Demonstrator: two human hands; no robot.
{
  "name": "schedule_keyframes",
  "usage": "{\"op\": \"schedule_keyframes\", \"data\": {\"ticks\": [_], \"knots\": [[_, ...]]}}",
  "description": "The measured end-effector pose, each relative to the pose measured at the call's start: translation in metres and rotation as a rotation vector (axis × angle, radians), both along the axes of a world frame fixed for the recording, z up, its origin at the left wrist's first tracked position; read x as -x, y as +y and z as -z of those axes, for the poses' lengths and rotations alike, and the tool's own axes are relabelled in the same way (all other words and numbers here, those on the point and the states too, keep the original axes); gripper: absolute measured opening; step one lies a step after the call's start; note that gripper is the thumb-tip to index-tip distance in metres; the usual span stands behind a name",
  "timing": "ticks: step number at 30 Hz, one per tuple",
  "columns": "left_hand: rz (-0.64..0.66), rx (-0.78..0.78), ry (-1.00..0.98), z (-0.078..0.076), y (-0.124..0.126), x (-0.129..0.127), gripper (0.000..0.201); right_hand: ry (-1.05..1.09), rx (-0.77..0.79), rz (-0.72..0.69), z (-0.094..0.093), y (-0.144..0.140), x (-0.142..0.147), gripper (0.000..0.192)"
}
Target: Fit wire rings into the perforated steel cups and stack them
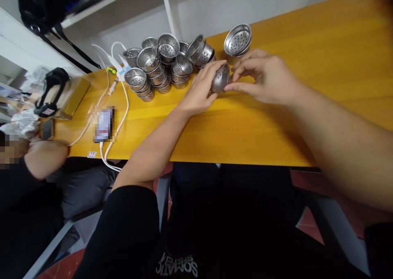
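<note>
Holding a steel cup point(220, 78) just above the yellow table point(307, 119), the left hand point(199, 88) and right hand point(264, 76) are pinching it between fingertips. Strainers point(159, 64) are stacking near white cables point(121, 95), under a white shelf point(166, 1).

a phone point(103, 124) and white cables point(123, 95) lie on the yellow table point(307, 66), a co-worker's arm point(46, 156) beside them.

Shiny perforated metal strainer cups point(159, 64), glossy smooth yellow wooden table point(276, 119), white plastic-coated cables point(123, 95).
</note>
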State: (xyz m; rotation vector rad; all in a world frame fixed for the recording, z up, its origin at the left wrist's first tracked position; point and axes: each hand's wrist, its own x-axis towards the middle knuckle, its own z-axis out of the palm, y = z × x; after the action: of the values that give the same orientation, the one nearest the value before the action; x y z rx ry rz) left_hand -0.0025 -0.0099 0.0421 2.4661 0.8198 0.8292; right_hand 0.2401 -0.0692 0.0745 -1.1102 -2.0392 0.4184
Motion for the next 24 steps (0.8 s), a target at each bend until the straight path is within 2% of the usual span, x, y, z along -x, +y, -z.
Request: {"op": "schedule_keyframes", "data": {"ticks": [3,7,9,14,18,24], "knots": [[-0.021,0.02,-0.033,-0.002,-0.001,0.001,0.085,0.017,-0.012,0.024,-0.002,0.0,-0.001,0.057],[-0.086,0.062,-0.07,0.0,0.001,0.007,0.091,-0.024,-0.08,0.149,0.003,0.007,-0.012,0.051],[-0.148,0.07,-0.123,0.002,0.004,0.011,0.094,-0.071,-0.058,0.18,0.009,0.015,-0.024,0.049],[-0.241,0.043,-0.223,0.014,0.017,0.016,0.098,-0.358,0.079,0.122,0.028,0.041,-0.061,0.059],[-0.25,0.118,-0.228,0.021,0.02,0.018,0.102,-0.439,0.154,0.082,0.036,0.052,-0.074,0.066],[-0.238,0.21,-0.221,0.028,0.018,0.016,0.095,-0.395,0.106,0.12,0.036,0.049,-0.065,0.04]]}}
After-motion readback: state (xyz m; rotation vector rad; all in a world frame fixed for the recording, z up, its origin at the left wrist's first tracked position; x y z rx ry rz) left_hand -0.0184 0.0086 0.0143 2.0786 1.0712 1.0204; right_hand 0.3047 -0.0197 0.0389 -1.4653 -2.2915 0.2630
